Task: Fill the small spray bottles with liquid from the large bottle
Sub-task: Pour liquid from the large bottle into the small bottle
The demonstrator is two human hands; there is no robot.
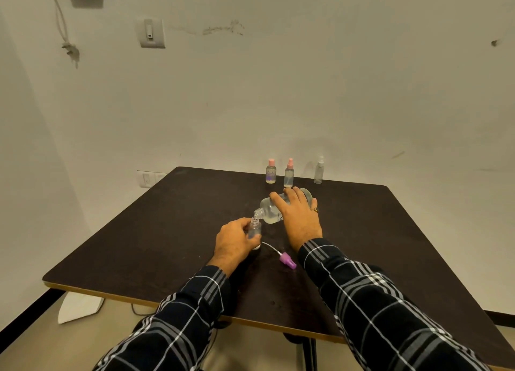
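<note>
the right hand point(299, 217) is wrapped over the large bottle point(267, 210), tipping it nearly flat so that its mouth sits just above the open neck of a small bottle point(255, 230). the left hand point(237, 239) holds that small bottle upright on the table point(139, 245), fingers curled round it. so the pour looks under way, though i cannot tell how full the small bottle is. its purple spray cap point(288, 260), tube attached, lies on the table just on the near side of the hands and has yet to be screwed on.

three more capped bottles stand at the far edge. the pink-capped bottle point(270, 171) and the pink sprayer bottle point(289, 173) seem to hold some liquid. the clear-capped bottle point(318, 170), furthest right, looks empty and probably needs filling. nothing blocks the pour, but the loose cap lies close to the right wrist and could get knocked.
</note>
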